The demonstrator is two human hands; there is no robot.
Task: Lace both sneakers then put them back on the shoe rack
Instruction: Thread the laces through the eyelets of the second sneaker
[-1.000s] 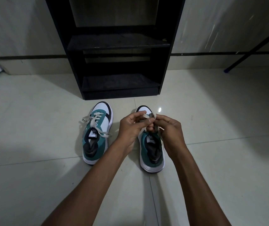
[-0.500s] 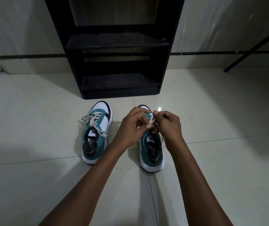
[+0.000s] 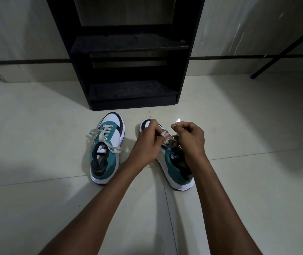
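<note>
Sneakers' lace (image 3: 169, 139) pinched by left hand (image 3: 148, 144) and right hand (image 3: 190, 140); shoe rack (image 3: 128, 52) shelves bare.

The scene was dim and slightly grainy. A small bright glare spot sat on the glossy pale tiled floor (image 3: 36, 135) just in front of the tall black open-shelved shoe rack (image 3: 130, 52), to its right. Soft shadows fanned out from the rack's base to both sides. The rack's shelves were nearly lost in darkness. Wide-angle distortion bent the straight wall lines beside the rack.
</note>
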